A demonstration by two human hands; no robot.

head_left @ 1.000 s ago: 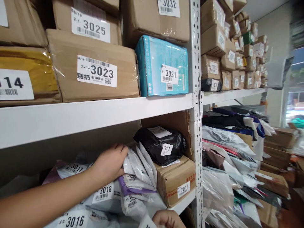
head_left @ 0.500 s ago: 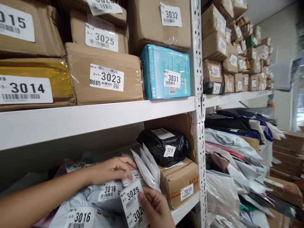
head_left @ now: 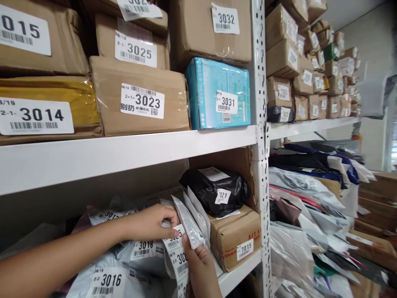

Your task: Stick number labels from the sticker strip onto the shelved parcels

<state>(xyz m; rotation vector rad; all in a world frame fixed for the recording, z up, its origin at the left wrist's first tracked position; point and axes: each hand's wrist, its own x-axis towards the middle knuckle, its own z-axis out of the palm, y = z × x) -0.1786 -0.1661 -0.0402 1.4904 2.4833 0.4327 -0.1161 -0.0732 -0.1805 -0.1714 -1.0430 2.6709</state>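
A strip of numbered labels (head_left: 180, 261) hangs below my hands on the lower shelf. My left hand (head_left: 156, 221) pinches the top label, marked 3025, between thumb and finger. My right hand (head_left: 201, 263) closes on the strip's right edge and the lower corner of a thin white mailer (head_left: 187, 221). More white mailers (head_left: 200, 213) stand upright just right of it. Grey bags labelled 3018 (head_left: 145, 250) and 3016 (head_left: 107, 283) lie under and left of my left forearm.
A black parcel (head_left: 217, 192) rests on a carton labelled 7015 (head_left: 237, 236) at the right. Above runs a white shelf edge (head_left: 130, 159) bearing boxes. A perforated upright (head_left: 263, 186) separates this rack from another with stacked bags (head_left: 294, 248).
My left hand has come down onto the top label of the strip. My right hand has shifted up against the white mailer, and that mailer's lower end now lies in its fingers.
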